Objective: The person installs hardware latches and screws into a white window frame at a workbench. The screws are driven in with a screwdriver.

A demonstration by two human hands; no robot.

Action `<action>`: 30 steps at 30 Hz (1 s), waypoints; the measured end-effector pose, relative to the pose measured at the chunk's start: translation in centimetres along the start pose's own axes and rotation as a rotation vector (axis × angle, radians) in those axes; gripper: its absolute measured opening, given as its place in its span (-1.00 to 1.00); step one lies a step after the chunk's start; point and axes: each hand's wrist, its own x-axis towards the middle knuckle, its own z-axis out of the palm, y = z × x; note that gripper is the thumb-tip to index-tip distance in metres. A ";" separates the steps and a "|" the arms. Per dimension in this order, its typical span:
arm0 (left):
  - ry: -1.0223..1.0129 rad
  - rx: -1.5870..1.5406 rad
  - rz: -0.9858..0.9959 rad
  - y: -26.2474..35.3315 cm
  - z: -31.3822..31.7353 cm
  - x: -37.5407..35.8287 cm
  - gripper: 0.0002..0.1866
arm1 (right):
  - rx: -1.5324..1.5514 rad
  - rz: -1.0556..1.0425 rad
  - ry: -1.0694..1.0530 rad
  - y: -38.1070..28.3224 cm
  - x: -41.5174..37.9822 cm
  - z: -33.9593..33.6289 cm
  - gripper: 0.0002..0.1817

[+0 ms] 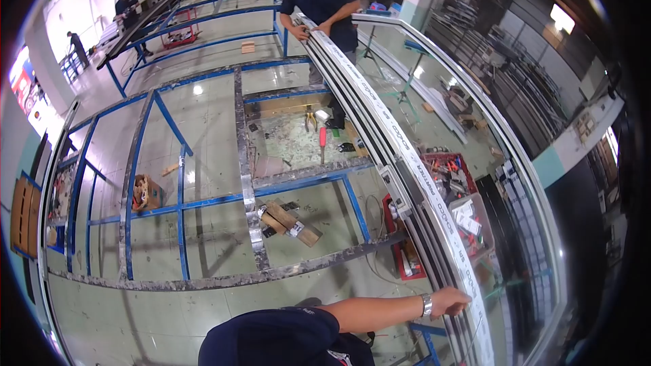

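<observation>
My left hand (451, 301), with a metal watch on its wrist, is closed on the near end of a long aluminium profile (413, 163). Printed white protective film runs along the profile's top, and dark grooves line its side. My fingertips are partly hidden at its edge. My right hand is out of view. At the far end, a co-worker (322, 0) in a dark shirt has both hands on the same profile. A small metal fitting (393, 190) sits at the profile's left side, about midway along.
A blue steel frame table (183, 207) stands at left. Pliers (310, 120) and a red-handled screwdriver (322, 142) lie on its board. Wood blocks (291, 224) and a carton (147, 192) are lower down. Red crates (447, 163) and a pale metal frame (502, 129) stand right.
</observation>
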 end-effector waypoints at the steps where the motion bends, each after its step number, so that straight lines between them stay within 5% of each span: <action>1: -0.016 -0.017 0.012 -0.6 -0.1 0.3 -0.82 | 0.002 0.039 -0.062 1.8 0.1 -0.5 -0.60; 3: -0.063 0.028 0.011 -1.4 -0.7 0.8 -0.82 | -0.124 0.210 -0.077 5.2 -0.4 -1.0 -0.57; 5: -0.086 0.137 0.066 -2.3 -0.8 0.4 -0.78 | 0.241 0.040 0.029 9.8 -1.2 0.7 -0.68; 6: -0.123 0.400 0.186 -2.9 -1.6 0.7 -0.74 | 0.033 0.145 0.055 3.8 -2.4 0.4 -0.68; 7: -0.137 0.338 0.117 -3.4 -1.1 0.2 -0.73 | -0.073 0.238 0.005 -0.4 -2.9 -0.1 -0.69; 8: -0.094 0.128 -0.036 -3.5 -0.3 -0.3 -0.75 | 0.028 0.086 0.142 1.4 -3.7 0.8 -0.76; 17: -0.007 0.179 -0.312 -5.7 2.0 -1.4 -0.87 | 0.123 0.306 0.232 1.9 -9.2 0.6 -0.79; 20: -0.257 0.298 -0.190 1.6 13.2 -8.4 -0.75 | -0.008 0.418 0.353 1.1 -12.5 -2.1 -0.75; 21: -0.373 0.774 0.035 4.2 16.5 -10.1 -0.72 | -0.137 0.434 0.378 0.9 -13.6 -2.8 -0.75; 23: -0.733 1.039 0.538 4.1 19.6 -9.9 -0.69 | -0.192 0.506 0.475 -0.4 -15.6 -4.0 -0.76; 27: -1.037 0.804 0.621 2.0 23.9 -11.8 -0.62 | -0.133 0.690 0.632 -2.6 -21.0 -4.7 -0.74; 30: -1.214 0.776 0.537 1.5 27.4 -11.1 -0.63 | -0.309 0.573 0.719 -0.7 -24.2 -4.4 -0.76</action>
